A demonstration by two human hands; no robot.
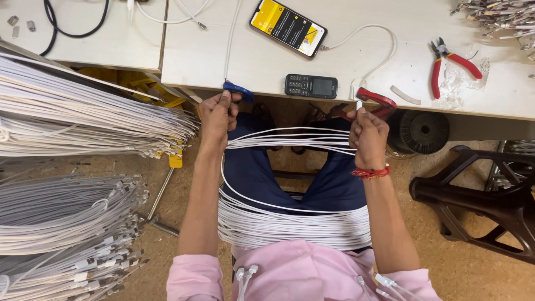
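We had both hands raised just below the edge of the pale worktop (356,61), with a bundle of thin white cables (290,139) stretched level between them. Our left hand (218,114) was closed around one end of the strands, fingers curled tight and thumb pressed on top, right beside a small blue clamp (238,92) fixed at the table edge; holding there seemed to keep the strands aligned near that fixture. Our right hand (368,134) was likewise closed, pinching the other end with a white tip (359,104) poking up above the fingers, close to a red-handled tool (378,98) at the table edge. A red thread bracelet (370,173) sat on that wrist.

The rest of the cables sagged in a thick loop (292,226) across our lap, over the dark blue trousers (253,167), so the slack rested on us rather than on the sandy floor (462,267). A few connector ends (245,273) hung against the pink shirt (304,276).

On the table lay a yellow-screened smartphone (288,27) plugged into a white lead (373,33), a small black keypad phone (311,86), and red-handled cutting pliers (448,62), all within easy reach. To our left, large stacks of finished white cables (78,122) lay in flat layers, with a greyer stack (67,228) below. A dark plastic stool (485,195) stood to our right, well apart from the hands.
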